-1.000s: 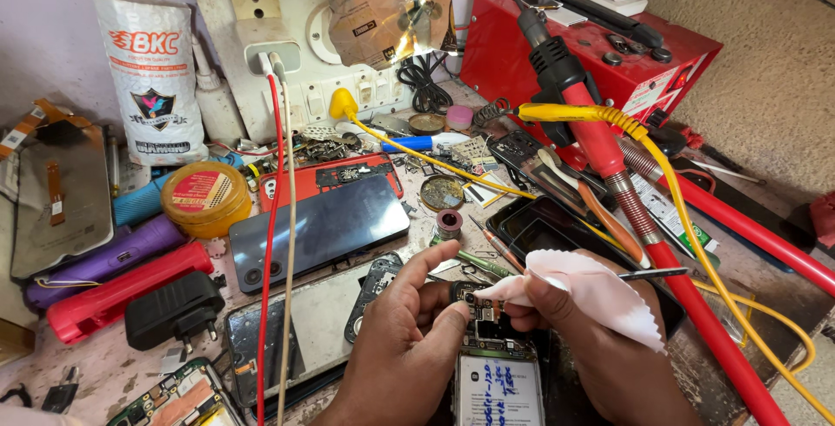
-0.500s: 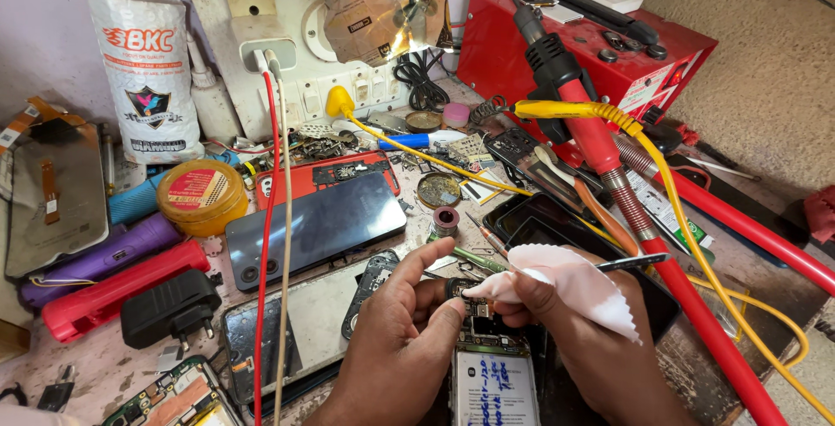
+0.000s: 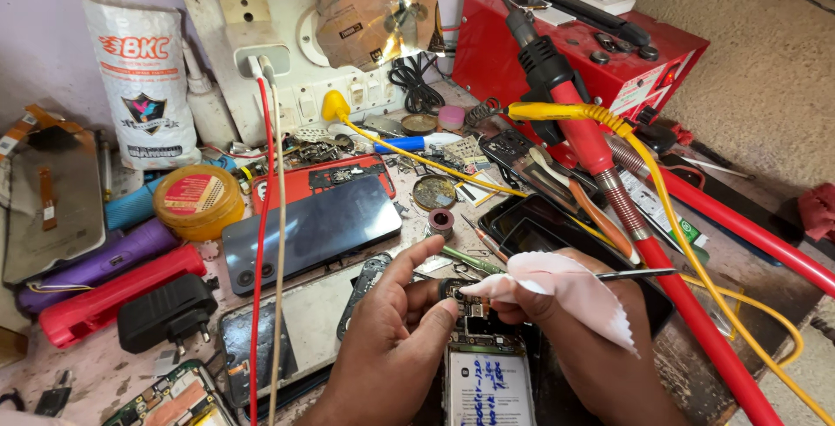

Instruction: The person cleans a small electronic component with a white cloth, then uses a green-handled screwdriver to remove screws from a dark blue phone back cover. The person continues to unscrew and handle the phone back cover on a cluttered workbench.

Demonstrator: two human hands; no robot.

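Two hands at bottom centre, working close together over an opened phone [image 3: 489, 365] lying flat on the bench with its back cover off, board exposed at the top end and a white label on the battery area below. Left hand [image 3: 391, 348]: thumb raised, fingertips [image 3: 445, 308] pinched down on the top edge of the phone near the camera section, bracing it. Right hand [image 3: 578, 348]: closed around a thin metal tool [image 3: 635, 275] with a pale pink cloth [image 3: 565, 287] draped over the knuckles; cloth corner points into the phone's top end, right beside the left fingertips. Can't tell whether the tool tip touches the board, cloth hides it. Just left of the hands: a dark blue phone [image 3: 309, 230] face up, lying over a red phone frame [image 3: 326, 174]. Further left: round yellow tin [image 3: 198, 200], purple tube [image 3: 96, 262], red handle [image 3: 104, 295], black charger plug [image 3: 165, 315]. Behind: white switchboard [image 3: 261, 52] with a red and a white cable plugged in, white pouch [image 3: 143, 87] leaning on the wall. Right side: red power supply box [image 3: 574, 52], red-handled soldering iron [image 3: 591, 143] running diagonally past the right hand, yellow cable [image 3: 661, 182] looped over it. Small solder spool [image 3: 441, 220] just above the left thumb.
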